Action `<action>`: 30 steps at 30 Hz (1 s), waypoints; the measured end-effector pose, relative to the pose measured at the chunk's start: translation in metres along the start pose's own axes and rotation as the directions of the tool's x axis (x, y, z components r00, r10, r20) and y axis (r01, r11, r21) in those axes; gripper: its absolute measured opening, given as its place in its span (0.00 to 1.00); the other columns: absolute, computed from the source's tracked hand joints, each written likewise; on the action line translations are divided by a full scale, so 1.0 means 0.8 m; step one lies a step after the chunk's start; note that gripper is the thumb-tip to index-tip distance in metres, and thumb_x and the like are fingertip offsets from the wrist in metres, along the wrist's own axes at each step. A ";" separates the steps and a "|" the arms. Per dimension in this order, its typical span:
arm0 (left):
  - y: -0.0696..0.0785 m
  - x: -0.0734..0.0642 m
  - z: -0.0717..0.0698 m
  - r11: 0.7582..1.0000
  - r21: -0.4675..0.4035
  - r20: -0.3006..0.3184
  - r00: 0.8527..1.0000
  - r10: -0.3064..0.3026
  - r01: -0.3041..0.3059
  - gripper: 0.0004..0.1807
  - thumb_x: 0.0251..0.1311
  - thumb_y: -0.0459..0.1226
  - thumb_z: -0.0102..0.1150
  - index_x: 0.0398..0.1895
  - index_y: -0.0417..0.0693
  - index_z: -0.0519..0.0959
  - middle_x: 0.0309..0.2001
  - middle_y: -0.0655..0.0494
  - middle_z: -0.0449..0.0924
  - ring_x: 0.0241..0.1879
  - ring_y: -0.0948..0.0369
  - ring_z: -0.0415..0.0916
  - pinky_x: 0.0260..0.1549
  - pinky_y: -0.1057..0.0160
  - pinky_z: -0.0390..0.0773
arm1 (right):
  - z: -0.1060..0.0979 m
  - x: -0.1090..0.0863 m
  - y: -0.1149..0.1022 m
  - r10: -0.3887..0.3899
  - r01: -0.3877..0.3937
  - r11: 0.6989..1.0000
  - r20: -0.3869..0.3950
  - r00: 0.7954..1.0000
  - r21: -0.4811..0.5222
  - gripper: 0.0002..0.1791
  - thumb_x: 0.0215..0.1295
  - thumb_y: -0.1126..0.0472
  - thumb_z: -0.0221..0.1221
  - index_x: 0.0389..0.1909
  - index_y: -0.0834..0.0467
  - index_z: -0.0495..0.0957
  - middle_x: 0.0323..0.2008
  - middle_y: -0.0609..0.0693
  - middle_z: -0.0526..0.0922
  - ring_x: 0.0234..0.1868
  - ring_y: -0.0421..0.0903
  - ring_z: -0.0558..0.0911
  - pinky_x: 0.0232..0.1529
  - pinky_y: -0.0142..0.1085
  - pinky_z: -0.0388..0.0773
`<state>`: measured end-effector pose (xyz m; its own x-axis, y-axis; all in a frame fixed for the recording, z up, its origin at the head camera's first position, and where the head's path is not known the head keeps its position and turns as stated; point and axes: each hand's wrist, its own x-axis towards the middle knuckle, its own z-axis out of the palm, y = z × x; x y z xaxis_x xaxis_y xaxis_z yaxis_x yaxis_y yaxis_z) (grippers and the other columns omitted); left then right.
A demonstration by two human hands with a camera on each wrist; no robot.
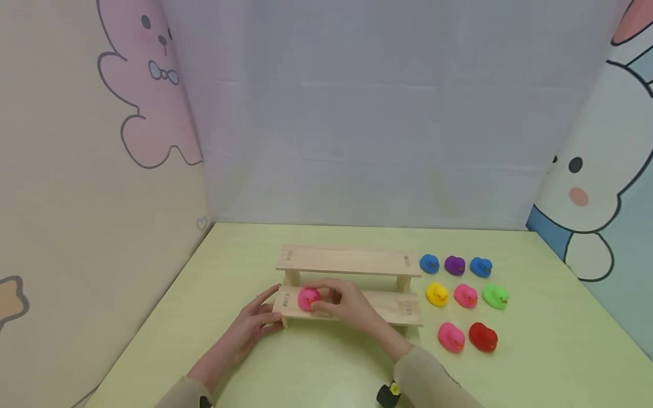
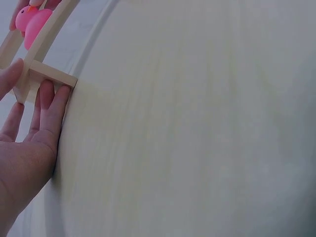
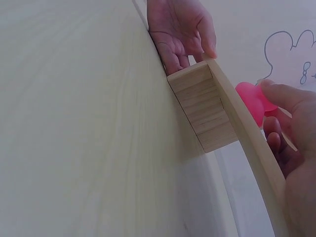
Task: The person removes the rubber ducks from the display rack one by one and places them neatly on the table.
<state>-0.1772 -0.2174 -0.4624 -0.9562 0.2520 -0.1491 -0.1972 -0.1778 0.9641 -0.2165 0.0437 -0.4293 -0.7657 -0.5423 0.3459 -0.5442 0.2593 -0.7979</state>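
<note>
A two-step wooden shelf (image 1: 347,259) stands on the table, its lower board in front of the higher one. Near the left end of the lower board sits a pink rubber duck (image 1: 308,299), which my right hand (image 1: 349,306) pinches between thumb and fingers. My left hand (image 1: 251,326) holds the left end of that board. In the left wrist view, the thumb lies by the board's edge and the fingers (image 2: 47,116) touch the support under it. The right wrist view shows the duck (image 3: 253,102) against the board, beneath my right thumb.
Right of the shelf, several rubber ducks stand in rows: blue (image 1: 429,263), purple (image 1: 454,265), yellow (image 1: 437,294), green (image 1: 495,296), pink (image 1: 451,337) and red (image 1: 483,337) among them. A small black object (image 1: 388,395) shows beside my right sleeve. A pale curtain (image 1: 357,113) hangs behind the table.
</note>
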 end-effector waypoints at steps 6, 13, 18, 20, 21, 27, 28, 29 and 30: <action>-0.001 -0.001 -0.001 1.000 0.010 0.006 1.000 -0.004 0.004 0.39 0.61 0.27 0.56 0.74 0.51 0.54 0.54 0.38 0.71 0.51 0.49 0.74 0.51 0.52 0.74 | 0.000 -0.002 -0.003 0.000 -0.001 1.000 0.015 1.000 0.027 0.20 0.57 0.53 0.67 0.53 0.45 0.81 0.23 0.46 0.74 0.22 0.39 0.69 0.21 0.29 0.66; 0.002 0.001 0.000 1.000 0.015 -0.005 1.000 -0.008 0.008 0.39 0.60 0.27 0.57 0.74 0.51 0.55 0.54 0.37 0.71 0.51 0.49 0.74 0.50 0.52 0.74 | -0.001 0.000 -0.003 0.002 -0.002 1.000 0.005 1.000 0.025 0.20 0.57 0.55 0.67 0.53 0.46 0.81 0.24 0.46 0.75 0.21 0.39 0.68 0.21 0.28 0.64; 0.002 0.003 0.001 1.000 0.014 -0.013 1.000 -0.019 0.019 0.39 0.60 0.27 0.57 0.74 0.52 0.55 0.54 0.38 0.71 0.51 0.49 0.74 0.50 0.52 0.74 | -0.003 -0.001 -0.016 -0.006 0.006 1.000 0.005 1.000 0.030 0.20 0.58 0.62 0.67 0.53 0.54 0.81 0.25 0.51 0.76 0.21 0.41 0.67 0.21 0.28 0.62; 0.002 0.003 0.001 1.000 0.015 -0.012 1.000 -0.016 0.016 0.39 0.60 0.27 0.57 0.74 0.52 0.55 0.54 0.38 0.71 0.51 0.49 0.74 0.50 0.52 0.74 | -0.007 -0.002 -0.028 -0.009 0.009 0.999 0.005 1.000 0.032 0.20 0.57 0.65 0.67 0.52 0.57 0.81 0.25 0.53 0.76 0.21 0.42 0.67 0.21 0.27 0.62; 0.002 0.004 0.000 1.000 0.016 -0.010 1.000 -0.015 0.015 0.39 0.60 0.27 0.57 0.74 0.52 0.55 0.54 0.38 0.71 0.51 0.49 0.74 0.50 0.52 0.74 | -0.009 -0.003 -0.035 -0.010 0.010 0.999 0.005 1.000 0.032 0.20 0.57 0.65 0.67 0.52 0.58 0.81 0.25 0.54 0.77 0.21 0.42 0.68 0.21 0.27 0.62; 0.003 0.003 0.000 1.000 0.013 -0.004 1.000 -0.011 0.011 0.39 0.61 0.27 0.56 0.74 0.51 0.55 0.54 0.38 0.71 0.51 0.49 0.74 0.50 0.52 0.74 | -0.016 -0.011 -0.057 -0.017 0.018 0.999 -0.024 1.000 0.033 0.19 0.58 0.66 0.66 0.52 0.60 0.80 0.26 0.48 0.78 0.23 0.41 0.71 0.23 0.29 0.69; 0.003 0.002 0.000 1.000 0.012 -0.001 1.000 -0.010 0.010 0.39 0.61 0.27 0.56 0.74 0.51 0.54 0.54 0.38 0.71 0.51 0.50 0.74 0.50 0.52 0.74 | -0.016 -0.014 -0.058 -0.018 0.019 0.999 -0.037 0.999 0.034 0.19 0.58 0.66 0.66 0.52 0.59 0.81 0.26 0.47 0.79 0.23 0.41 0.72 0.23 0.30 0.70; 0.003 0.002 0.000 1.000 0.014 0.004 1.000 -0.008 0.008 0.39 0.61 0.27 0.56 0.75 0.51 0.54 0.54 0.38 0.71 0.51 0.50 0.74 0.50 0.52 0.74 | -0.015 -0.016 -0.053 -0.025 0.027 0.999 -0.050 0.998 0.038 0.19 0.59 0.64 0.66 0.52 0.58 0.81 0.27 0.47 0.79 0.23 0.41 0.73 0.23 0.31 0.71; 0.003 0.001 0.000 1.000 0.016 0.009 1.000 -0.005 0.005 0.39 0.61 0.27 0.56 0.75 0.50 0.53 0.54 0.38 0.71 0.50 0.50 0.74 0.51 0.52 0.74 | -0.015 -0.018 -0.048 -0.031 0.034 0.999 -0.063 0.998 0.039 0.19 0.59 0.63 0.66 0.52 0.56 0.81 0.29 0.46 0.81 0.24 0.41 0.74 0.24 0.31 0.73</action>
<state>-0.1785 -0.2176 -0.4606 -0.9531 0.2616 -0.1523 -0.1987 -0.1613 0.9667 -0.1888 0.0509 -0.3978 -0.7685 -0.4986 0.4009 -0.5556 0.2093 -0.8047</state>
